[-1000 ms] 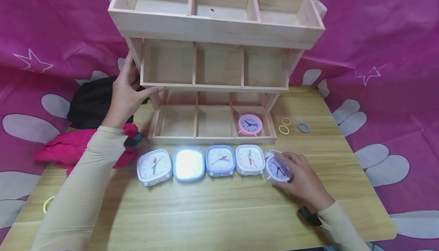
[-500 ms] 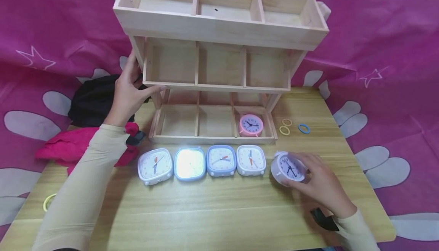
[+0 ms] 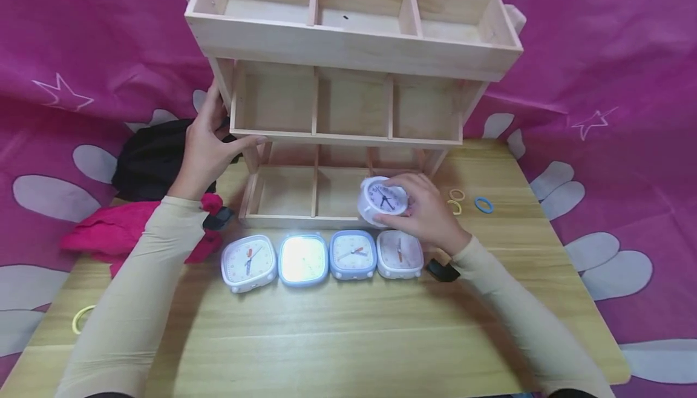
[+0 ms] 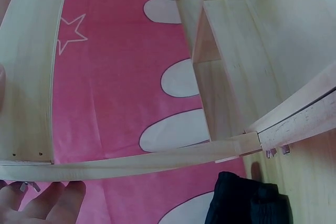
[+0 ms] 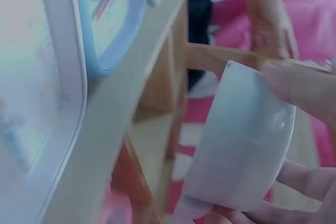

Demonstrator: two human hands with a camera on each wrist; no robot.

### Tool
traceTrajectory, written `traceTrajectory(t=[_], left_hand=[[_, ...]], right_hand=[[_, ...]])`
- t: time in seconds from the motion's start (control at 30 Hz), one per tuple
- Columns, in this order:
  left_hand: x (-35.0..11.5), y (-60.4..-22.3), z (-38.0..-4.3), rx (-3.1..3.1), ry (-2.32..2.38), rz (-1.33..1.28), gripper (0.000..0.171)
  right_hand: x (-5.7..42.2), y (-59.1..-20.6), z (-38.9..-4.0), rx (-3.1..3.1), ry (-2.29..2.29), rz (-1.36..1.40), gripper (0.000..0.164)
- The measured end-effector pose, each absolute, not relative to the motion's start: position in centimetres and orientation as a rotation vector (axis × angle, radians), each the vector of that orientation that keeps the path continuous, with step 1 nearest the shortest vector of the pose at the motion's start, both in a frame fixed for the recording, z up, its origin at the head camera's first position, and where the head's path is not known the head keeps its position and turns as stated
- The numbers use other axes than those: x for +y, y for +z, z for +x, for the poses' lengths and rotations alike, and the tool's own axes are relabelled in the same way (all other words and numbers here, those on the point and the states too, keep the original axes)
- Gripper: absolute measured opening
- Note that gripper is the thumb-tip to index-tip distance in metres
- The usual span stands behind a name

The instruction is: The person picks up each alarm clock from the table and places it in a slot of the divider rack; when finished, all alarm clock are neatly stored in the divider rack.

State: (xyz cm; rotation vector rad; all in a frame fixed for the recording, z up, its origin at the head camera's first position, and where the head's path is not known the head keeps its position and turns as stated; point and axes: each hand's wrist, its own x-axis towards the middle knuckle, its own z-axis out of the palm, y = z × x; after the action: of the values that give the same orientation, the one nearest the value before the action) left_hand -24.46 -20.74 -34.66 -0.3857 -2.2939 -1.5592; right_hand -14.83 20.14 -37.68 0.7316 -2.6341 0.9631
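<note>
My right hand (image 3: 430,213) pinches a small round white alarm clock (image 3: 383,198), thumb on one side and fingers on the other. The clock is over the bottom tier of a three-tier wooden shelf (image 3: 348,41), where the middle and right compartments meet. Seen from the right wrist, its smooth casing (image 5: 239,140) sits between thumb and fingers. A pink alarm clock (image 5: 115,211) in the bottom right compartment is mostly hidden by that hand in the head view. With my left hand (image 3: 204,147) I grip the shelf's left side at the middle tier, thumb along the front edge.
Before the shelf, a row of rounded-square clocks runs from a white one (image 3: 248,264) through two blue ones (image 3: 353,254) to another white one (image 3: 400,254). Black cloth (image 3: 149,162) and red cloth (image 3: 117,231) lie left. A blue ring (image 3: 483,205) lies right, near yellowish rings.
The right hand has lifted the round white clock from the table's right side and carried it left and back, over the bottom tier. The left hand keeps its grip on the shelf.
</note>
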Motion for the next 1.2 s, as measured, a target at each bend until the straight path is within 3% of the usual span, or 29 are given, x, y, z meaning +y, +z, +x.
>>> traceTrajectory(t=[0.37,0.97,1.2], left_hand=[[-20.3,-34.8,-24.7,-2.293,-1.585,-0.392,0.119],[-20.7,-34.8,-24.5,-2.299,-1.556,-0.38,0.12],[-20.8,-34.8,-24.5,-2.29,-1.569,-0.39,0.119]], right_hand=[[15.1,-39.9,-20.3,-2.874,0.848,0.834,0.049],[12.1,-41.2,-22.2,-3.059,0.683,0.936,0.042],[12.6,-41.4,-22.0,-3.059,0.755,0.927,0.025]])
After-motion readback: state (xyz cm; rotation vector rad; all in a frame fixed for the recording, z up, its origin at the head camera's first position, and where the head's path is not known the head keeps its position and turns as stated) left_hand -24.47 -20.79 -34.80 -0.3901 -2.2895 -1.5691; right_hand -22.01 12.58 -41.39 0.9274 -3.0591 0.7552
